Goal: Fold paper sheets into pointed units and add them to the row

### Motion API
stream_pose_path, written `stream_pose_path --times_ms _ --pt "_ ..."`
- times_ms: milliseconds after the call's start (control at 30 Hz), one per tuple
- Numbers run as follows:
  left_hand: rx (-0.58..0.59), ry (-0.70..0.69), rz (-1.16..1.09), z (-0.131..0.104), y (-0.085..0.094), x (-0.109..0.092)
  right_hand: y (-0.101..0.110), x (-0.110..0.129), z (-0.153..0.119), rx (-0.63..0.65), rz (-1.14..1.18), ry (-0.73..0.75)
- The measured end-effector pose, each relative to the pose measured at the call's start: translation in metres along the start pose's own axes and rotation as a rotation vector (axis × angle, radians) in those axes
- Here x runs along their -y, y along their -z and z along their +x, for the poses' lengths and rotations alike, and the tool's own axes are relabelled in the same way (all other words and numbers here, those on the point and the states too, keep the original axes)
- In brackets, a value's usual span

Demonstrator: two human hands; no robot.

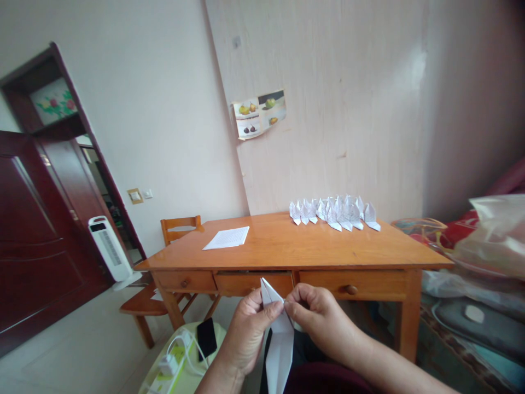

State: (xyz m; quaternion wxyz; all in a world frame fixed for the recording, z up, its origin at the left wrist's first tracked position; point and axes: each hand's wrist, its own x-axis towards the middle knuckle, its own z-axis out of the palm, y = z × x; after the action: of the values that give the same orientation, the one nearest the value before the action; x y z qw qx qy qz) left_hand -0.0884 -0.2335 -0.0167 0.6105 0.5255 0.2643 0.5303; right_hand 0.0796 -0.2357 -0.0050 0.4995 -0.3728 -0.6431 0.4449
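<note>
Above my lap, in front of the table, I hold a folded sheet of white paper [279, 350] with a pointed upper end and a long creased lower part. My left hand [250, 328] grips it from the left, the thumb pressed across its front below the point. My right hand [314, 309] pinches its right edge between thumb and curled fingers. On the far right of the tabletop stand several folded white paper figures [338, 212] in rows, each with an upright pointed part. A stack of white paper sheets [226, 238] lies on the table's left side.
The wooden table [270, 243] has drawers facing me. A wooden chair [180, 224] stands at its left end. At lower left, a pale green stool [217, 335] bears a black phone [206, 339] and a power strip [168, 369] with white cables. Plastic bags [492, 241] are piled at right.
</note>
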Motion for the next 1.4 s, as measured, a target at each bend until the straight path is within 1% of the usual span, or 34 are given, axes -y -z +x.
stream_pose_path --times_ms 167,433,500,733,1100,1233,1400 --pt "0.000 0.010 0.005 0.000 -0.001 -0.003 0.000 0.002 0.001 -0.010 -0.046 0.012" --pt "-0.028 0.014 0.002 0.002 -0.003 -0.006 -0.001 0.000 0.004 -0.046 -0.216 0.086" --pt "-0.036 0.014 -0.002 0.002 -0.001 -0.006 -0.002 0.001 0.005 -0.051 -0.230 0.086" --pt "-0.036 0.029 -0.016 0.002 0.005 -0.006 -0.003 0.006 0.007 0.030 -0.066 0.005" --pt "-0.007 0.026 -0.015 0.003 0.009 -0.010 -0.002 0.007 0.011 0.060 -0.121 0.034" --pt "0.008 0.033 -0.043 0.004 0.009 -0.010 -0.001 0.007 0.012 0.090 -0.069 0.014" --pt "-0.004 0.039 -0.060 0.003 0.010 -0.012 -0.002 0.005 0.015 0.116 -0.017 -0.014"
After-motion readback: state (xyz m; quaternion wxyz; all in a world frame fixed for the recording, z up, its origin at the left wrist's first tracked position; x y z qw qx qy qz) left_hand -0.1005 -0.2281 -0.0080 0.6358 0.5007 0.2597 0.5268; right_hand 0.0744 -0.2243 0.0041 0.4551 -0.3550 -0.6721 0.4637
